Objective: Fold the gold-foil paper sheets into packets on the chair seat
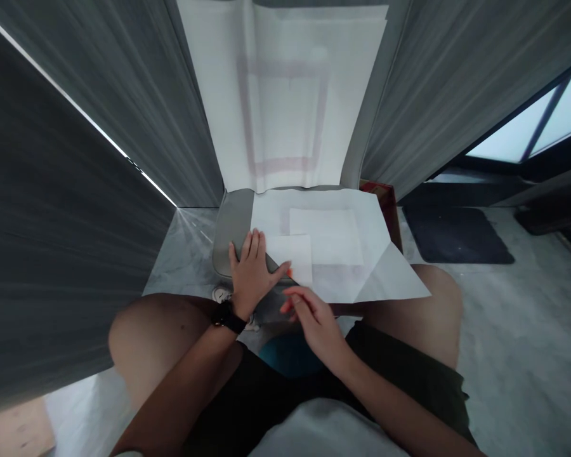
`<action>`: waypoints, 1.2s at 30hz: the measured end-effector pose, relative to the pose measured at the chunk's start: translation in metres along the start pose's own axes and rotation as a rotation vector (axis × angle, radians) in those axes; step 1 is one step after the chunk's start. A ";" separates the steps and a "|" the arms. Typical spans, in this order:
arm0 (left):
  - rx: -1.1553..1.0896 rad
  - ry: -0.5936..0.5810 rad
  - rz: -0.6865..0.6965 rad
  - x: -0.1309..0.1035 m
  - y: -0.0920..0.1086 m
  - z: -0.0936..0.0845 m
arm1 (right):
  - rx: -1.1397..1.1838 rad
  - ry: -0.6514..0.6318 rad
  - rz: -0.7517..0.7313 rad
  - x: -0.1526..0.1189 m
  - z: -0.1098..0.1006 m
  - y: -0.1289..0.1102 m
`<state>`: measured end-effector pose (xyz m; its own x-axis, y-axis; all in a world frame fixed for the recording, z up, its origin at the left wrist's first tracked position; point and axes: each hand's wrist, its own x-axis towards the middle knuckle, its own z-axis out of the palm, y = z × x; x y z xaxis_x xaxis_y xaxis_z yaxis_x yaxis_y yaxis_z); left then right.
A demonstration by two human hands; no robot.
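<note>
My left hand point(253, 270) lies flat with fingers spread on the left edge of the paper and the grey chair seat point(231, 222). Just right of its thumb, a small white paper point(299, 251) shows an orange mark near its lower edge. A second white rectangle point(326, 235) lies beside it, both on a large white sheet point(374, 222) whose right corner is folded and hangs past the seat. My right hand point(311, 314) is below the small paper, fingers curled together; a thin dark thing seems to reach from them, too small to make out.
Another large white sheet point(285, 114) with a faint reddish frame covers the chair back. Grey curtains point(137, 76) hang on both sides. A red box point(385, 206) stands behind the seat at right, and a dark mat point(457, 235) lies on the floor.
</note>
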<state>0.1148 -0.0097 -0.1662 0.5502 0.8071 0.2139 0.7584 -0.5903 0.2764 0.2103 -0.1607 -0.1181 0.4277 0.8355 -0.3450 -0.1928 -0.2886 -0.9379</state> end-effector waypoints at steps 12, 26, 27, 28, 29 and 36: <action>0.020 -0.093 -0.038 0.004 0.008 -0.008 | 0.785 0.353 0.608 0.041 0.028 0.017; 0.044 -0.124 -0.019 0.003 0.005 -0.004 | 0.304 0.650 0.033 -0.021 0.000 0.027; 0.045 -0.124 -0.019 0.003 0.005 -0.004 | 0.297 0.618 0.030 -0.021 -0.003 0.026; 0.047 -0.124 -0.020 0.003 0.005 -0.004 | 0.295 0.577 0.050 -0.019 -0.005 0.024; 0.049 -0.124 -0.023 0.003 0.006 -0.004 | 0.296 0.527 0.085 -0.016 -0.007 0.022; 0.047 -0.105 -0.018 0.003 0.007 -0.005 | 0.273 0.399 0.199 0.007 -0.003 0.024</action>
<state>0.1200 -0.0113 -0.1595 0.5678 0.8160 0.1088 0.7831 -0.5761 0.2342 0.2116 -0.1629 -0.1429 0.6527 0.5180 -0.5528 -0.5049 -0.2466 -0.8272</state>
